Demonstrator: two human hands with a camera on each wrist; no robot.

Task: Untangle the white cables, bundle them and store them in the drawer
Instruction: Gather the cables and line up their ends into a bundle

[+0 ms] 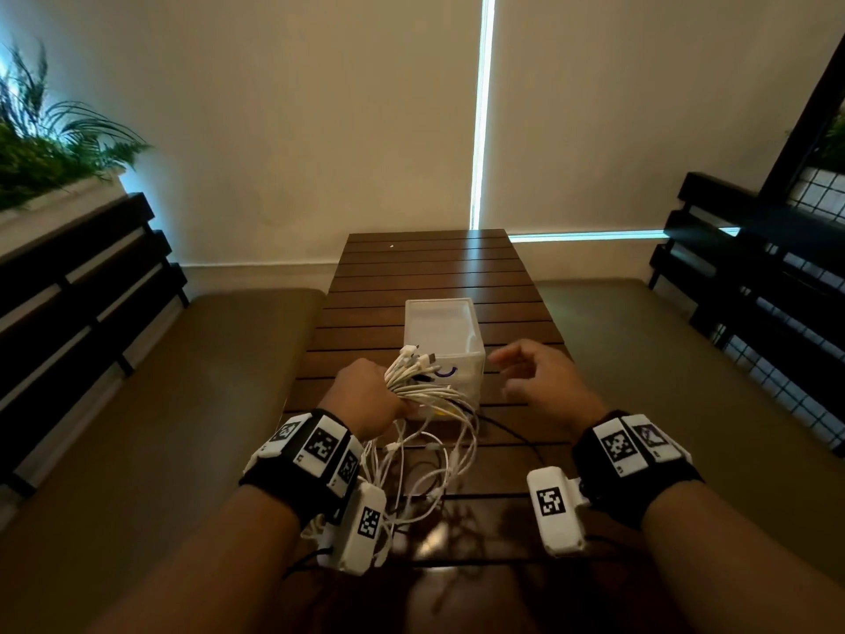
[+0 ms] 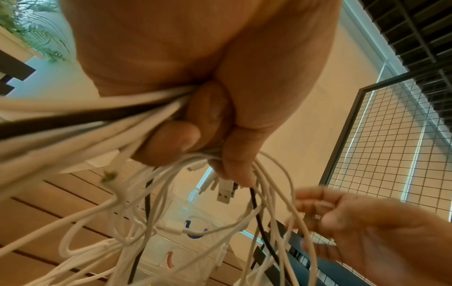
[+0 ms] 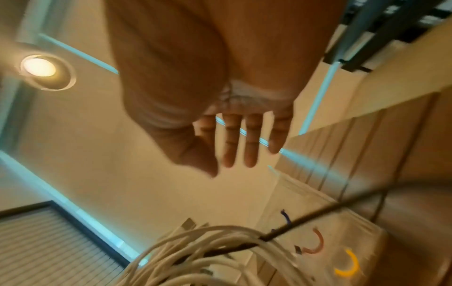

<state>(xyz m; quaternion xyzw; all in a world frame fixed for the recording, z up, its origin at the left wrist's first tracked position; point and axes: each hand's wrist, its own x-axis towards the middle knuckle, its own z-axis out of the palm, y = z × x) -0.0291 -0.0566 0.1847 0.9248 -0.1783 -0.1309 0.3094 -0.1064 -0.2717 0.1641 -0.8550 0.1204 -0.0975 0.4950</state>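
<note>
Surface: dark slatted wooden table [image 1: 430, 267] at frame centre, beige blinds behind, benches at both sides.
Storage: translucent white drawer unit [image 1: 446, 340] stands mid-table; 3 curved handles show in the right wrist view, blue, red-brown and yellow. All drawers appear closed.
Cables: white cables [image 1: 423, 391] sit in front of the unit, plug ends fanned toward it, loose loops hanging down to the tabletop at lower centre. At least 1 black cable [image 2: 257, 209] runs among them.
Left hand: left hand [image 1: 370, 395] is clenched around the gathered cable ends, thumb and fingers wrapped tight.
Right hand: right hand [image 1: 544, 382] hovers just right of the plugs, fingers spread and relaxed, holding nothing.
Step in hand: judged to be gathering and aligning the strands before coiling.
Method: keep the left fist firm near the plugs; run the free hand down 1 strand at a time, drawing loops clear rather than pulling hard. Separate the black cable first.
Risk: snagged connectors can tighten knots in the hanging loops.
</note>
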